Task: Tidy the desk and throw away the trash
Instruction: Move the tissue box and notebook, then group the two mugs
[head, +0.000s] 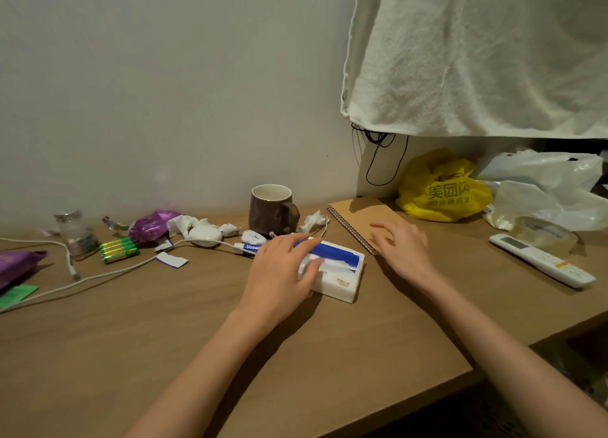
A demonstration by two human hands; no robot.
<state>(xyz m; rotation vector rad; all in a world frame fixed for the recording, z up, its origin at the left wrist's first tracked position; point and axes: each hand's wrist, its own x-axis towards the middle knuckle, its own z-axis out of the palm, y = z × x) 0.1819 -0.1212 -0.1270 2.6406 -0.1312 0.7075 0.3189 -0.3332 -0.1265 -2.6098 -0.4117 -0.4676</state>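
Observation:
A white and blue tissue pack lies mid-desk, and my left hand rests on its left end with fingers spread over the top. My right hand hovers flat, fingers apart, over the near corner of a brown spiral notebook. Crumpled tissues and another white wad lie beside a dark mug. Purple wrappers, paper scraps and a Vaseline tube sit to the left.
Green batteries, a glass jar, a white cable with adapter and a purple pack crowd the left. A yellow bag, white plastic bags and a remote lie at the right. A towel hangs above.

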